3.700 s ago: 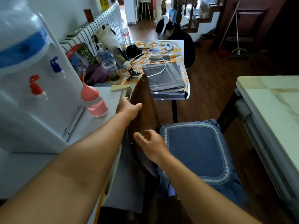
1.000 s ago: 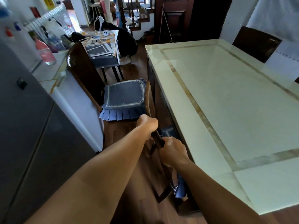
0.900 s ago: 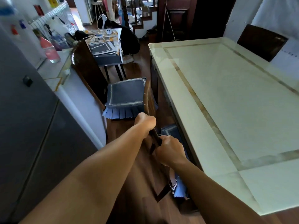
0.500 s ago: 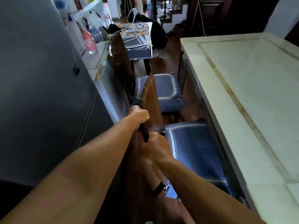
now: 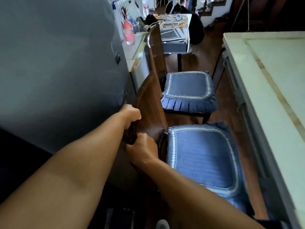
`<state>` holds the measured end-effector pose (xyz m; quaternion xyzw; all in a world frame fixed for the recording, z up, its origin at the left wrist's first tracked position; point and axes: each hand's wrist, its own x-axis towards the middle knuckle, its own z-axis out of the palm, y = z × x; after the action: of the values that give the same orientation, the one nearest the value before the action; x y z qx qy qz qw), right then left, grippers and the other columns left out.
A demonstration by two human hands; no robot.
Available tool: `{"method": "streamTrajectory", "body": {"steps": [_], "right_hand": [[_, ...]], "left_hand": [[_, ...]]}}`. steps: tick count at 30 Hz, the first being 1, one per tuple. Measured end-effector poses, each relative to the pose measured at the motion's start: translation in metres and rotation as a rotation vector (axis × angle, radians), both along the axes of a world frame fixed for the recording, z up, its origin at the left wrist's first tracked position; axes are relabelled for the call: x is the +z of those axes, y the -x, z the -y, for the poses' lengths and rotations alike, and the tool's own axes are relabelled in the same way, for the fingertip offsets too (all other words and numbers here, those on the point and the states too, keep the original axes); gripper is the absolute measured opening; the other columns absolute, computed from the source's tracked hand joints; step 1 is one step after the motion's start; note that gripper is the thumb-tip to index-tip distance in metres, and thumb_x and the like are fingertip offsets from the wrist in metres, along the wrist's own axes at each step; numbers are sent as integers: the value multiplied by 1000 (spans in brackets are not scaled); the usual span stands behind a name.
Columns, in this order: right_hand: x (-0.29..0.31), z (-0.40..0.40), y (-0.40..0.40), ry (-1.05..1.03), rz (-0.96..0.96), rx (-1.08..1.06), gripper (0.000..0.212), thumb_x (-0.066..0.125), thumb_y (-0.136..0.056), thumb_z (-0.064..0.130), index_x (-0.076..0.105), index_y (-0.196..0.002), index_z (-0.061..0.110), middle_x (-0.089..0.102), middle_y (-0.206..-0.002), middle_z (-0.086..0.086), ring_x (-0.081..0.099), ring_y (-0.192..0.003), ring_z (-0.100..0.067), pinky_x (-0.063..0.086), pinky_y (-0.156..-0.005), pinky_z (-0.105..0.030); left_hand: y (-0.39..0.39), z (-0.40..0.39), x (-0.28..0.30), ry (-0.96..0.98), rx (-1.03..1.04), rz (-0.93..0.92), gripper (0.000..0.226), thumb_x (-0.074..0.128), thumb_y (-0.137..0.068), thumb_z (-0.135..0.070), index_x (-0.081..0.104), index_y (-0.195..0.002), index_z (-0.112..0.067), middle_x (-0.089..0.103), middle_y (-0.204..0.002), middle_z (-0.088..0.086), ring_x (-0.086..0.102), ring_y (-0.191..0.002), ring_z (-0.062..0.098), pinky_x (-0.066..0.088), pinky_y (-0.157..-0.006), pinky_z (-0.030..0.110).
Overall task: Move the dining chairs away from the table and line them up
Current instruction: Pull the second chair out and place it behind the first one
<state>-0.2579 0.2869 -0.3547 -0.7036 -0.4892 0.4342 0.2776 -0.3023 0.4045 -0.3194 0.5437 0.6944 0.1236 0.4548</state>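
Two dark wooden dining chairs with blue seat cushions stand in a row between the grey fridge and the dining table (image 5: pixel 270 83). The near chair (image 5: pixel 203 156) has its backrest toward the fridge. My left hand (image 5: pixel 131 114) grips the top edge of that backrest. My right hand (image 5: pixel 143 148) grips the same backrest lower down, close to the seat. The far chair (image 5: pixel 188 86) stands just beyond, its backrest also on the left, with a narrow gap between the two cushions.
A tall grey fridge (image 5: pixel 62 63) fills the left. Beyond it a low white counter (image 5: pixel 132 50) carries a pink bottle (image 5: pixel 128 33). A cluttered small table (image 5: pixel 175 33) stands past the far chair. Dark wood floor (image 5: pixel 227 104) shows between chairs and dining table.
The near chair has been pulled out from under the dining table and swung round to stand behind the far chair, its backrest by the fridge. Both hands have kept hold of the backrest.
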Motion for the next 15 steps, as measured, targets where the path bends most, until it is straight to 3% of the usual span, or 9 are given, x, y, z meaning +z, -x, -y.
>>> {"method": "streamTrajectory", "body": {"steps": [4,9,12,15], "right_hand": [[-13,-5,15,2,-2,29,17,67,-79,33,53,-83,25,56,-76,6,55,-66,-8,38,-52,-25],[-21,-11,18,-52,23,25,21,66,-76,41,48,-75,29,57,-72,8,56,-64,-8,36,-48,-24],[-23,-8,13,-76,5,61,24,63,-75,50,47,-80,33,54,-72,13,52,-64,-1,33,-49,-21],[-22,-6,5,-60,-66,86,31,56,-74,63,49,-84,34,56,-75,15,54,-67,0,37,-53,-21]], "left_hand": [[12,-5,-10,16,43,-28,47,55,-80,-2,50,-127,-7,59,-115,16,56,-101,32,47,-83,42],[14,-11,-11,31,52,-49,48,56,-81,-5,49,-128,-8,56,-109,13,53,-93,29,42,-73,38],[14,-8,-8,70,69,-26,46,60,-82,-11,50,-127,-10,59,-111,12,57,-95,29,44,-76,39],[7,-6,-9,48,135,6,55,65,-83,-24,46,-132,-8,57,-127,13,55,-114,32,44,-85,39]]}}
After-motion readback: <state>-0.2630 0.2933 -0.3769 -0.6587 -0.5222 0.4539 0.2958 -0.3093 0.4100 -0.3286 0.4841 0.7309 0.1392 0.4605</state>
